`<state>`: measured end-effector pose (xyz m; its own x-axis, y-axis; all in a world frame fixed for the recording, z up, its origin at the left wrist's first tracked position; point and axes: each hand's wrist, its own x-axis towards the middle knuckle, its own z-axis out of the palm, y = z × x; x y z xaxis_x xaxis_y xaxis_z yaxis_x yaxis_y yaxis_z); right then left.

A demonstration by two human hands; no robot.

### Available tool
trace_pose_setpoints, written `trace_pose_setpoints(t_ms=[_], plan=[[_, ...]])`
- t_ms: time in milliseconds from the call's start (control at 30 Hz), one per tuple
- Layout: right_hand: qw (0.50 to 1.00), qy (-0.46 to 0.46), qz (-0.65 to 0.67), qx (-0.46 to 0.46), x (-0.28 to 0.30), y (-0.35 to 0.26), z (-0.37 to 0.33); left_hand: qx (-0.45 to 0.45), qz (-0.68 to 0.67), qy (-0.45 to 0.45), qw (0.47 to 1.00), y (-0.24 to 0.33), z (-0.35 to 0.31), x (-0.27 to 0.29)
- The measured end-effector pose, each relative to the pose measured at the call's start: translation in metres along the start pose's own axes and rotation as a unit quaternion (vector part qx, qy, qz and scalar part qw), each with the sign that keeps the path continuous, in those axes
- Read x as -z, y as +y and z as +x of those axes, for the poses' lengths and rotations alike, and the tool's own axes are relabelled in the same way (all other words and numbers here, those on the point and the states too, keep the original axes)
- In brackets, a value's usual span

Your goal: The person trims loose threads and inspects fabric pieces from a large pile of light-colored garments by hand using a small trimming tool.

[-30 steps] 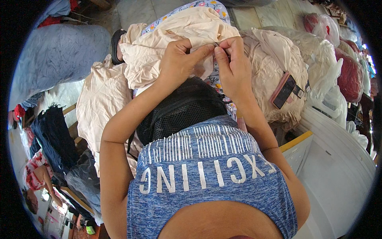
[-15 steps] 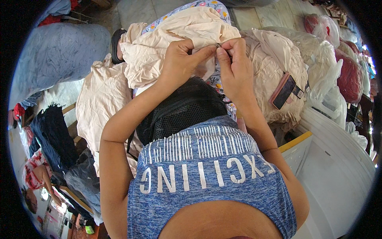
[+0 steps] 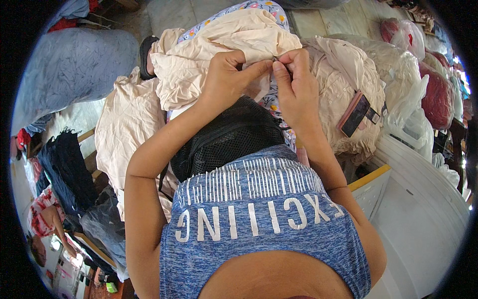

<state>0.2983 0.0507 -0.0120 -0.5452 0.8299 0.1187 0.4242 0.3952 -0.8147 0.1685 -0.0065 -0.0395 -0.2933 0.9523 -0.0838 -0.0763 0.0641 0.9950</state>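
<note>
A cream cloth garment (image 3: 191, 70) lies bunched across my lap, over floral-print fabric (image 3: 269, 9). My left hand (image 3: 230, 74) pinches the garment's edge between thumb and fingers. Close beside it, my right hand (image 3: 296, 82) is closed, its thumb and forefinger meeting at the same spot. Something small and dark shows between the fingertips there, too small to name. Below the hands a black mesh bag (image 3: 229, 137) rests against my waist.
More cream cloth (image 3: 127, 119) hangs at the left. On a cream garment pile (image 3: 343, 79) at the right lies a phone (image 3: 355, 117). A white plastic tub (image 3: 423, 209) stands at the lower right, a large bundle (image 3: 74, 74) at the far left. Another person (image 3: 47, 214) is at the left edge.
Both hands stay at the garment's edge. My right hand has shifted very slightly to the right and down; the cloth is almost unchanged.
</note>
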Motion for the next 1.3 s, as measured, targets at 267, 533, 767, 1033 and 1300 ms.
trace_pose_setpoints(t_ms=[267, 533, 767, 1033, 1300], plan=[[0.999, -0.004, 0.037, -0.003, 0.0, 0.004, 0.001, 0.036, -0.02, -0.019, 0.999, -0.002, 0.0, 0.002], [0.999, -0.013, 0.034, -0.013, 0.002, 0.005, 0.001, 0.028, 0.001, -0.035, 0.999, 0.002, 0.0, 0.003], [0.993, 0.003, 0.107, 0.043, 0.002, 0.014, -0.001, 0.092, -0.069, 0.014, 0.993, -0.008, 0.002, 0.002], [0.995, 0.031, 0.068, 0.064, -0.001, 0.025, 0.008, 0.106, -0.163, 0.024, 0.981, -0.013, 0.003, 0.0], [0.991, 0.013, -0.003, 0.136, 0.002, 0.024, 0.013, 0.089, -0.134, -0.004, 0.987, -0.015, 0.005, 0.004]])
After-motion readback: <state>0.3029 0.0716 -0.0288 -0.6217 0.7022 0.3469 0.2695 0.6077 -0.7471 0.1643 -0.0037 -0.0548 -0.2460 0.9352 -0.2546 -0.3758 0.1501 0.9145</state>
